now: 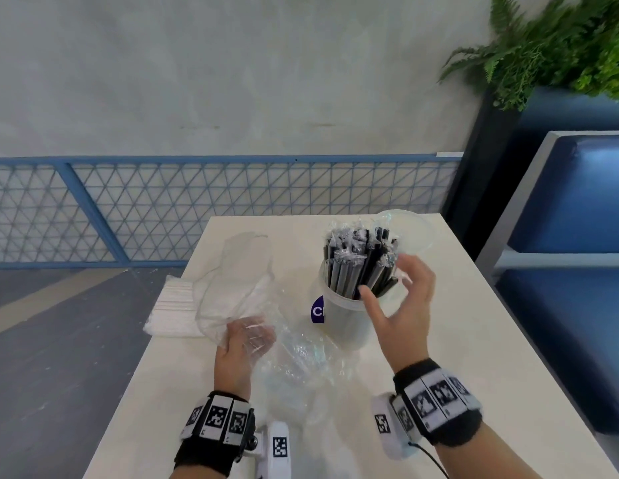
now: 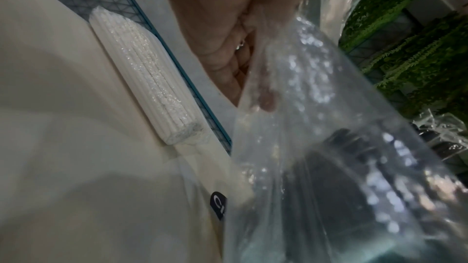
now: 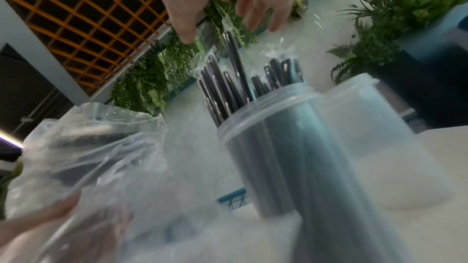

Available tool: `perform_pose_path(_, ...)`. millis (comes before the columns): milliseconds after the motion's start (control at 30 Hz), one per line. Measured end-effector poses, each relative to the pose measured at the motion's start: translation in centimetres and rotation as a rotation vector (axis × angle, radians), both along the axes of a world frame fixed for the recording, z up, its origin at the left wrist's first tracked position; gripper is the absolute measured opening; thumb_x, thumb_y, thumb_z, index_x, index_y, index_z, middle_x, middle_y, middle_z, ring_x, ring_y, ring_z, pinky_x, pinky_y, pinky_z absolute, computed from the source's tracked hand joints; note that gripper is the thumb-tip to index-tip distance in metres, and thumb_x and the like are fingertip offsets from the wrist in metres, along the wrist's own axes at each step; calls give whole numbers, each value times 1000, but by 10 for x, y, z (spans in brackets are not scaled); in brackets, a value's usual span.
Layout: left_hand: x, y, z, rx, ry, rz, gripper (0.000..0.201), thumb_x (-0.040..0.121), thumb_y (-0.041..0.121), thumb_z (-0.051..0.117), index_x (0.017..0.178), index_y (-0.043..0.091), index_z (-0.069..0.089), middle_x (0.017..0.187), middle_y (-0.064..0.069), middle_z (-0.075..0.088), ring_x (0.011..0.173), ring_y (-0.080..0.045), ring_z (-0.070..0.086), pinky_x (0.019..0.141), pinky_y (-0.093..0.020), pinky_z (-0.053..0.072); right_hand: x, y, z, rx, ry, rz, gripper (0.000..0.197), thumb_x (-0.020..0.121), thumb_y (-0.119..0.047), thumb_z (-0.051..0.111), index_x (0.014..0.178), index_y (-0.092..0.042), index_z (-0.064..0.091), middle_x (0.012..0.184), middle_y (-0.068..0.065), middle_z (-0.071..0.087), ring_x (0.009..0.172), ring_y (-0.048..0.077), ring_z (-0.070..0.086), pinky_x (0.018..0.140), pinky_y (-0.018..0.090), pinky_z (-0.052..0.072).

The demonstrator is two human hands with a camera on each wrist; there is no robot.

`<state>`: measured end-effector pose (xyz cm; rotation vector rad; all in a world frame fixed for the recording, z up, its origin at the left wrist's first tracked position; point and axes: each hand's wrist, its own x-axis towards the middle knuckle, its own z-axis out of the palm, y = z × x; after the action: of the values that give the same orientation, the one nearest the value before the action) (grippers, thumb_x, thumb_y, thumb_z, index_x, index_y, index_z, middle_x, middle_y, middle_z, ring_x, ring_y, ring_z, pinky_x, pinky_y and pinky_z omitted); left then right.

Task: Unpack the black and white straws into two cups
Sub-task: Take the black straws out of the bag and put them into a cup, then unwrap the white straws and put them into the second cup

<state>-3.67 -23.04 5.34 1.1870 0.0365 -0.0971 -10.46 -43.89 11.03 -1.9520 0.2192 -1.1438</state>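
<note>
Several black straws [image 1: 361, 262] stand in a clear plastic cup [image 1: 342, 316] at mid-table; the straws [image 3: 228, 83] and cup [image 3: 278, 147] also show in the right wrist view. A second clear cup [image 1: 410, 229], with nothing in it, stands behind it to the right. My right hand [image 1: 401, 295] hovers beside the straws with fingers spread, holding nothing. My left hand [image 1: 244, 344] grips a clear plastic bag [image 1: 232, 288], which is see-through and limp; fingers [image 2: 228, 63] pinch the film [image 2: 329, 147]. A sealed pack of white straws [image 1: 175, 305] lies at the table's left edge, also in the left wrist view [image 2: 147, 75].
The cream table [image 1: 456, 340] has its left edge close to the white pack. More crumpled clear film [image 1: 301, 361] lies between my hands. A blue mesh railing [image 1: 197, 205] runs behind, a blue bench [image 1: 577, 254] and a potted fern [image 1: 560, 46] stand right.
</note>
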Motion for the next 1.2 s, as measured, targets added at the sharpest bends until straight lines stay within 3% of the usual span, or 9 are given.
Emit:
perform_pose_path(100,-4,-2,0,-38,6,4,62,63,63,51,89,7,59,64,-4,71,62,-15,67,61,-25,57,-23,-4,-24,88,234,78,30,81,-25,70,102,-20,49,99,-1,55,89,13,57,81,30,50)
perform_pose_path(333,-30,-21,-3,42,100,-55,30,97,35,33,98,17,58,86,-10,70,77,-25,65,88,-46,46,-46,2,-71,753,816,456,57,81,-34,67,130,-20,40,111,2,60,99,19,65,78,31,48)
perform_pose_path(433,-33,-20,-8,435,55,196,65,83,21,66,136,18,30,143,-18,35,123,-33,45,109,-41,32,-49,-1,-74,706,801,389,40,86,-18,63,122,-14,45,92,3,62,83,17,65,74,31,50)
perform_pose_path(533,-27,-11,-11,910,-373,422,99,60,16,84,139,19,23,145,-22,20,130,-39,26,104,-55,34,-56,-12,-71,597,864,386,32,88,-17,60,118,-14,48,90,3,62,77,15,63,73,30,52)
perform_pose_path(733,-21,-16,-20,1464,-641,202,46,73,58,56,103,25,61,121,-10,57,117,-30,47,106,-50,14,-67,-33,-74,592,908,412,28,90,-16,58,116,-14,49,87,3,59,76,14,62,68,28,53)
perform_pose_path(867,-20,-21,-18,1335,-408,-71,35,90,45,46,62,24,48,50,5,60,61,-18,60,95,-37,37,-73,-54,-70,604,964,382,27,89,-10,56,115,-13,50,83,1,60,72,14,59,71,30,51)
perform_pose_path(967,-24,-27,-25,1025,-224,-214,32,94,27,49,63,18,52,49,2,57,45,-8,51,59,-26,43,-78,-82,-70,404,979,180,34,87,2,50,119,-10,50,85,1,63,75,17,58,71,24,45)
perform_pose_path(1100,-39,-48,-45,859,-107,-424,9,93,9,48,90,0,50,70,-3,64,42,-5,53,56,-21,50,-80,-95,-67,-218,893,-359,57,78,-9,69,130,-13,46,121,16,51,103,37,51,89,47,43)
perform_pose_path(1200,-51,-68,-50,755,1,-489,14,92,5,49,102,6,40,84,-8,59,47,-12,57,57,-26,54,-82,-79,-67,-472,783,-305,70,63,-21,81,125,-18,49,115,14,59,93,37,59,79,51,50)
